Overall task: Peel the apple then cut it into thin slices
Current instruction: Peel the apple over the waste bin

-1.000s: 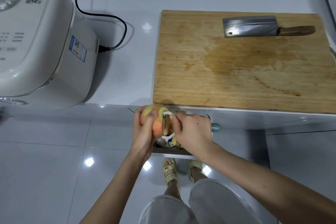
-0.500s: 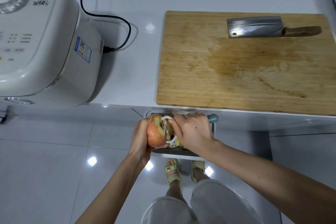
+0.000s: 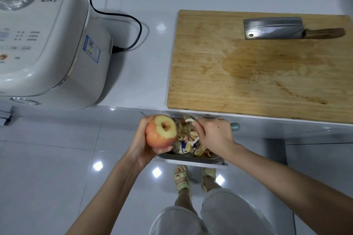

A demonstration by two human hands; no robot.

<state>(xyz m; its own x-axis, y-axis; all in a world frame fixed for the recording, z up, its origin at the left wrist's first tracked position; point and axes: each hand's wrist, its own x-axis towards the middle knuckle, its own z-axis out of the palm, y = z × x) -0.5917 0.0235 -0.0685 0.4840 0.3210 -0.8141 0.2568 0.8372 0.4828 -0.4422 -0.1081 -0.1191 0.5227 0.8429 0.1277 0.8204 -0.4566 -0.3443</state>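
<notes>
While the left hand (image 3: 140, 143) cups the round red-and-yellow apple (image 3: 161, 131), peeled only at its stem end, the right hand (image 3: 214, 137) beside it curls round a white, teal-handled peeler (image 3: 195, 140). The glossy fruit could slip into the grey scrap bin (image 3: 191, 159) beneath both hands, or the blade could skid onto the left thumb.

White rice cooker (image 3: 44, 40) on the white counter (image 3: 145, 74), blue label (image 3: 91, 48) on the cooker's right side, black power cord (image 3: 136, 23) plugged in just right of that label and looping behind the cooker, scrap-filled bin (image 3: 191, 159) lower right of the cooker, glossy floor tiles (image 3: 47, 177) below it.
</notes>
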